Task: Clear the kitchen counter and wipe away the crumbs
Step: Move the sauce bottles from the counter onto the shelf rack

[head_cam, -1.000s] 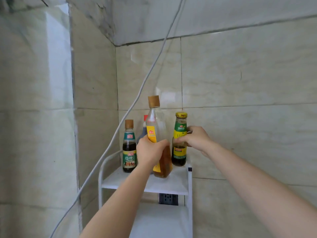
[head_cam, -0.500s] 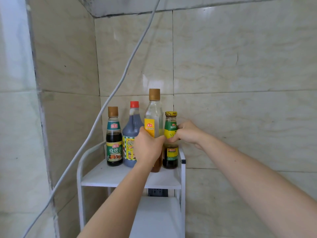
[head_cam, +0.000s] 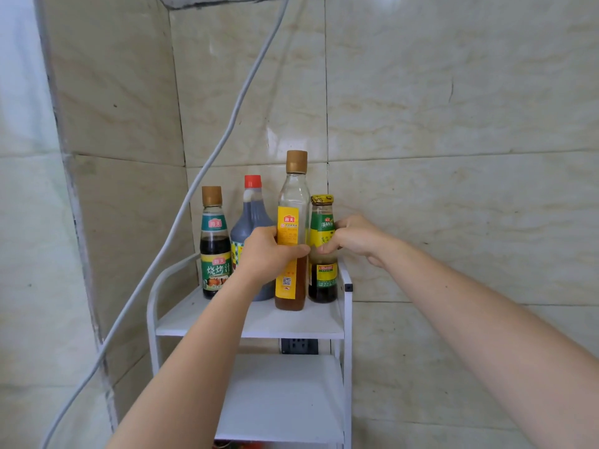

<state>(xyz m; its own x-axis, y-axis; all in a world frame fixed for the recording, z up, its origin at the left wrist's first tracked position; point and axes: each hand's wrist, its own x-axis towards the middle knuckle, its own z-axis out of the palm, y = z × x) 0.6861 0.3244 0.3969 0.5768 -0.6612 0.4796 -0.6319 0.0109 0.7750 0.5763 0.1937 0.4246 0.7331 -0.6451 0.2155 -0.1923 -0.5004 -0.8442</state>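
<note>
Four sauce bottles stand upright on the top shelf (head_cam: 291, 322) of a white metal rack, which is set into a corner of beige marble-patterned wall tiles (head_cam: 453, 108). A lower white shelf (head_cam: 285, 393) sits beneath, and a white cable (head_cam: 207, 170) hangs slantwise past the rack's left side. A black wall socket (head_cam: 298, 346) shows only partly in the gap under the top shelf. Something red at the bottom edge is cut off and cannot be made out. The dark jug-shaped bottle with a red cap (head_cam: 252, 209) is half hidden behind the left hand (head_cam: 265, 254). That hand is wrapped round the middle of the tall clear glass bottle with a tan cap and yellow label (head_cam: 293, 222), whose base rests on the shelf. The right hand (head_cam: 353, 238) grasps the short dark bottle with a yellow lid and green-and-yellow label (head_cam: 322, 280) just beside it, fingers curled round its upper half. At the left end, apart from both hands, stands a small tan-capped bottle of dark sauce (head_cam: 214, 247)
</note>
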